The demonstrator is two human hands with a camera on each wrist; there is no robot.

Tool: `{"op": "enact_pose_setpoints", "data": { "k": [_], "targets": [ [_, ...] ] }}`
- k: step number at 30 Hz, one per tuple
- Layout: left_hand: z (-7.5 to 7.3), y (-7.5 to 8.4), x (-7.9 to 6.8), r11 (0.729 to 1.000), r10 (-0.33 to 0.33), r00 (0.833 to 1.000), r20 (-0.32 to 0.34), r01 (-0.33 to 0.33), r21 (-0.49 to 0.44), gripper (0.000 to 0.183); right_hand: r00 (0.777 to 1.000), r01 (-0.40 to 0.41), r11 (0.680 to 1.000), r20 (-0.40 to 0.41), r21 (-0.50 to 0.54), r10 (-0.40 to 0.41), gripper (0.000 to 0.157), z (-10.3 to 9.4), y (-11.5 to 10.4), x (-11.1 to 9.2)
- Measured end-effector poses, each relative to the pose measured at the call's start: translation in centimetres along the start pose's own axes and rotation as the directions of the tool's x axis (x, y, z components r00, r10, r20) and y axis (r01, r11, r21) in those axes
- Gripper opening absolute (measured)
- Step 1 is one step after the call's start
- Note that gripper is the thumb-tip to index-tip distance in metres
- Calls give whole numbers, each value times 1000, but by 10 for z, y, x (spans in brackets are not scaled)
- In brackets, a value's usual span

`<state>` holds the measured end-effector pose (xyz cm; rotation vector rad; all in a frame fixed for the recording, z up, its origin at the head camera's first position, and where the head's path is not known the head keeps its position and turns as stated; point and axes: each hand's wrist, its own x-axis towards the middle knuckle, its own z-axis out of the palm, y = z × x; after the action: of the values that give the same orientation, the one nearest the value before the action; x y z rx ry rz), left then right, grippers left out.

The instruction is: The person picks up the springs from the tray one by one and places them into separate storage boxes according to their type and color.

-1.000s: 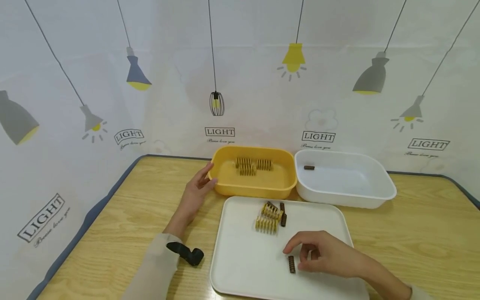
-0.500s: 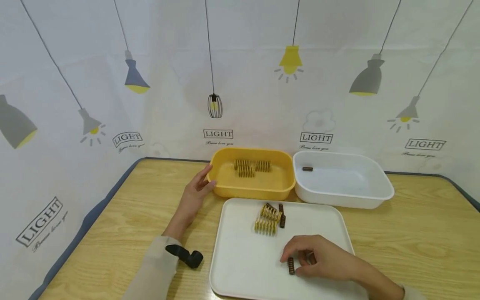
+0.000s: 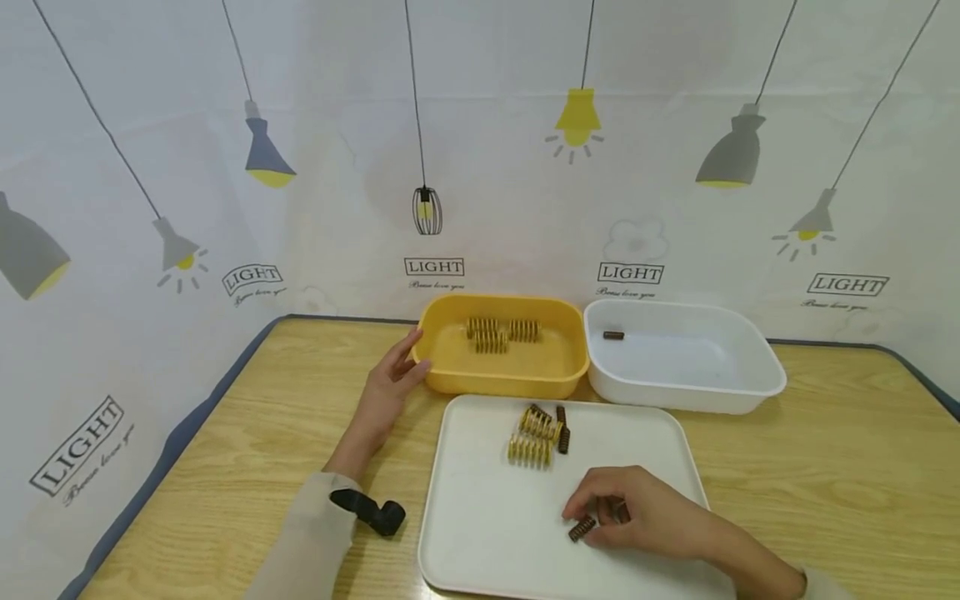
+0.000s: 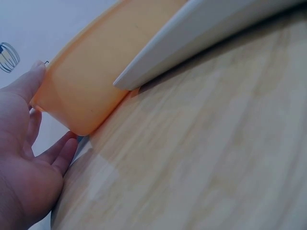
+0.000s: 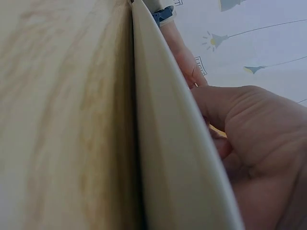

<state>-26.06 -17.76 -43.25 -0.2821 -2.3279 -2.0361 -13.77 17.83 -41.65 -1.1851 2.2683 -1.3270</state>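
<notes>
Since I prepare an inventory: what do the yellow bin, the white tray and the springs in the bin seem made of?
Yellow bin: likely plastic, smooth; evenly coloured wall, rounded corners.
White tray: likely smooth plastic or melamine; uniform colour, raised rim.
Springs in the bin: probably metal, yellow-gold; evenly wound coils; whether plated or painted is unclear.

head camera looks forward and down; both wrist cameras, low and close, share the white tray [image 3: 487, 533] with it.
</notes>
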Motion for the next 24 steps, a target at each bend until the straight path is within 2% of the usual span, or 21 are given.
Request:
{"op": "enact_pose_setpoints", "data": {
  "k": [4, 7, 10, 13, 18, 24],
  "targets": [
    [-2, -2, -1, 1000, -23, 1000, -10, 23, 14, 56, 1000, 24, 999, -20, -26, -24, 19, 1, 1, 1],
    [-3, -3, 0, 1000, -14, 1000, 0, 14, 6, 57, 999, 31, 998, -34, -52, -32, 19, 1, 2, 1],
    [0, 8, -2, 1000, -6, 1000, 26, 6, -11, 56, 999, 16, 998, -47, -64, -19, 20, 0, 4, 0],
    [2, 10, -1, 999, -4, 999, 33, 5, -36, 56, 999, -6, 998, -52, -65, 2, 18, -1, 4, -2],
    [1, -3, 3, 1000, 10, 1000, 16, -10, -26, 57, 997, -13, 998, -72, -66, 9, 16, 0, 6, -3],
    [0, -2, 2, 1000, 10, 1000, 11, -10, -10, 58, 996, 6, 997, -90, -82, -14, 15, 2, 8, -2]
  ]
}}
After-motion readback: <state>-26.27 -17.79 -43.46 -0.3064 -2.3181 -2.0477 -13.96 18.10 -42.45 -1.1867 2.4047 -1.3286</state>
